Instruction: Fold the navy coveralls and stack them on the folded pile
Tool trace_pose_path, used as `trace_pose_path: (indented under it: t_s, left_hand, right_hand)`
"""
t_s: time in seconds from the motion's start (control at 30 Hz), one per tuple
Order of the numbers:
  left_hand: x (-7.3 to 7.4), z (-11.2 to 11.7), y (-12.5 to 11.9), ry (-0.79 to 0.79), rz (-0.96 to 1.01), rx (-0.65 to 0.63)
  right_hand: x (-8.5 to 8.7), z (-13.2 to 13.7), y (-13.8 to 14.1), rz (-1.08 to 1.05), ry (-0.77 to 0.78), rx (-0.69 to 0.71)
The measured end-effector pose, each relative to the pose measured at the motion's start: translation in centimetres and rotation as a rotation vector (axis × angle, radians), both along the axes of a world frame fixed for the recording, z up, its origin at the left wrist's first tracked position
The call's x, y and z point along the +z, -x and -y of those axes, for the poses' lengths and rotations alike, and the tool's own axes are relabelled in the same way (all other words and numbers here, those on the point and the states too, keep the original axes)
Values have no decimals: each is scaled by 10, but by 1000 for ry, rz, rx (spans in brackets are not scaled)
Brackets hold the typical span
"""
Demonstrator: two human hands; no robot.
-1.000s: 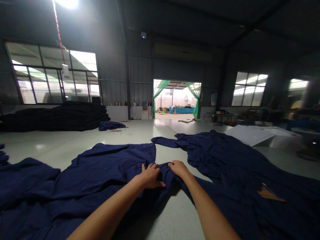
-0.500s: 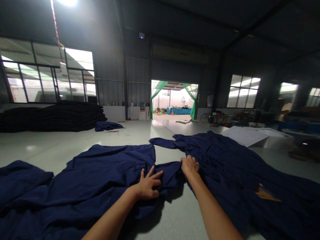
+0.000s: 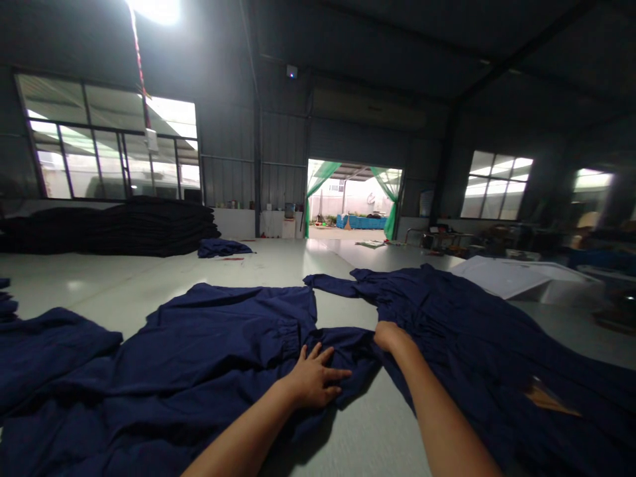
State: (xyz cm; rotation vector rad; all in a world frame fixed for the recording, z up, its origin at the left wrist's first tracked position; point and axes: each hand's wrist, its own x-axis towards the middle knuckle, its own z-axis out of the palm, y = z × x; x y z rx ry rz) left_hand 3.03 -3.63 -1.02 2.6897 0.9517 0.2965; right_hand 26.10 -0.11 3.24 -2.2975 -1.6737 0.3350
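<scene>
A: What does the broad, pale, smooth counter (image 3: 358,434) bear?
B: A rumpled navy-blue cloth garment (image 3: 199,341), its narrow sleeve-like part (image 3: 354,348) extending rightward.
A: The grips?
B: The left hand (image 3: 318,382) splayed flat, grasping nothing; the right hand (image 3: 390,336) clasping that part's end. Step, apparently: straightening; the next move calls for even tension.

It's dim in here; a lamp (image 3: 158,8) glares at upper left, daylight whitens the central doorway (image 3: 354,199), pale sheen marks the tabletop (image 3: 278,262), and the far right blurs into murk.
</scene>
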Motion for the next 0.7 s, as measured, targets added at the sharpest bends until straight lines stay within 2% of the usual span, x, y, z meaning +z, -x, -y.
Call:
trace_pose_path:
  t_s: [0.07, 0.13, 0.2, 0.27, 0.33, 0.43, 0.47, 0.57, 0.67, 0.7]
  left_hand:
    - [9, 3, -2, -45, 175, 50]
    - [21, 6, -7, -8, 362, 128]
    - [31, 11, -13, 172, 515, 181]
    - [36, 14, -20, 418, 631, 193]
    - [35, 17, -26, 586, 752, 213]
    - [30, 14, -32, 657, 930, 295]
    - [31, 12, -32, 669, 981, 332]
    - [44, -1, -17, 741, 1141, 474]
    - [70, -18, 23, 824, 1372, 601]
    - [78, -23, 40, 846, 1394, 629]
  right_hand:
    - [8, -1, -3, -107, -31, 8]
    - [13, -2, 2, -236, -75, 34]
    - [14, -3, 14, -377, -108, 53]
    - [13, -3, 32, -502, -146, 78]
    - [11, -2, 51, -749, -209, 126]
    - [13, 4, 74, -1260, -277, 227]
    - [14, 6, 78, -1373, -281, 258]
    - [18, 8, 79, -1416, -294, 329]
    - [16, 2, 70, -1243, -358, 323]
    - [13, -1, 67, -1151, -372, 303]
